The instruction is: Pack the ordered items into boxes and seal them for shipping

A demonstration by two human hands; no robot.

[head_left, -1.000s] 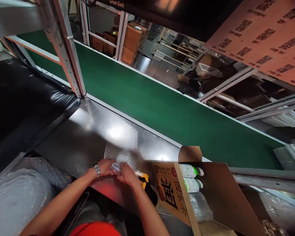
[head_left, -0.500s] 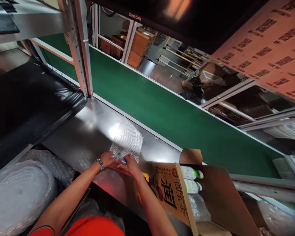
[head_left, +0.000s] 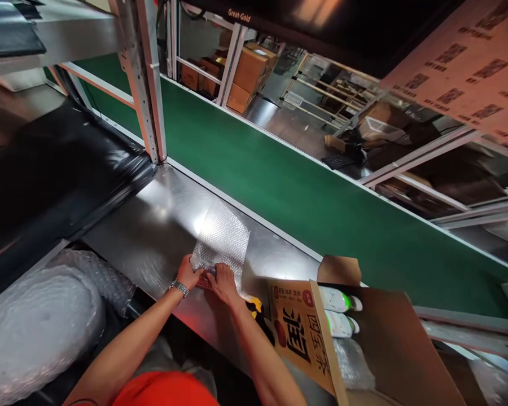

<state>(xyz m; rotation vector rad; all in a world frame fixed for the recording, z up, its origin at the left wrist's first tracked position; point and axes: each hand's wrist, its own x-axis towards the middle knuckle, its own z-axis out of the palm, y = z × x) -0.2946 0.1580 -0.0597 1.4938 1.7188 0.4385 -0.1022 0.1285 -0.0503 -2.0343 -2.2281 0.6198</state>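
Observation:
A sheet of clear bubble wrap (head_left: 223, 234) lies flat on the shiny metal bench, its near end between my two hands. My left hand (head_left: 188, 275), with a metal-banded watch at the wrist, has its fingers curled around the left side of the rolled-up near end. On the right side of that same roll, my right hand (head_left: 226, 283) presses with bent fingers. What the bubble wrap encloses is mostly covered by hands and film, so its kind cannot be made out. Beside my right forearm sits a yellow and black object (head_left: 254, 305), partly hidden by the arm.
An open cardboard box (head_left: 298, 332) stands at the right, with white bottles (head_left: 337, 300) and a bubble-wrapped item (head_left: 352, 361) inside. Beyond the bench runs a green conveyor belt (head_left: 254, 175). A large bubble wrap roll (head_left: 38, 332) is at the lower left, and a metal post (head_left: 146, 84) rises behind.
The near end of the bubble wrap has been turned over further between my hands. My right hand's fingers now lie more over the top of the roll. The view has shifted slightly.

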